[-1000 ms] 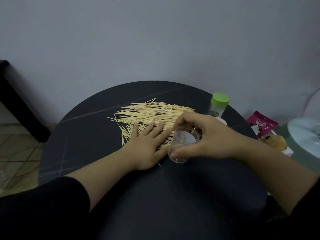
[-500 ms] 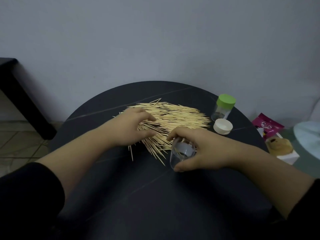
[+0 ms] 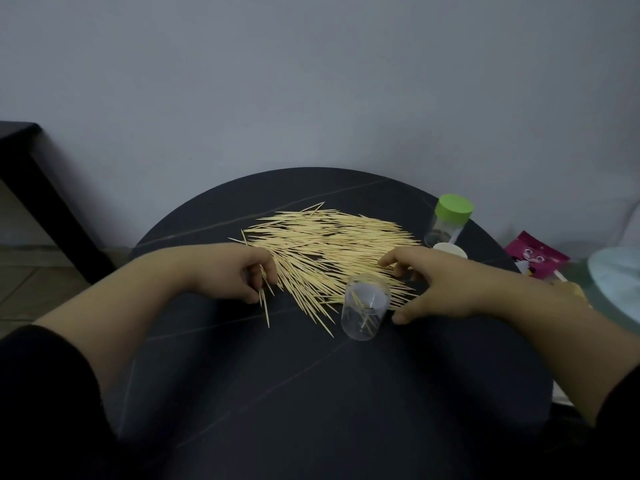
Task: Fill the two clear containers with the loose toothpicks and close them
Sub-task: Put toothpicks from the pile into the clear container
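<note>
Few of the toothpicks (image 3: 329, 251) were in the clear container (image 3: 363, 306) on the tabletop (image 3: 311, 393) after my right hand (image 3: 446, 282) let it go and lay open beside it, while my left hand (image 3: 239, 271) pinched some more, so filling had only begun.

Head view looks forward and down, close over a round table (image 3: 311, 393) toward a wall (image 3: 311, 81).

Pale yellow toothpicks (image 3: 329, 244), black veined table (image 3: 311, 393), green lid (image 3: 454, 205), seemingly pink packet (image 3: 535, 254)
</note>
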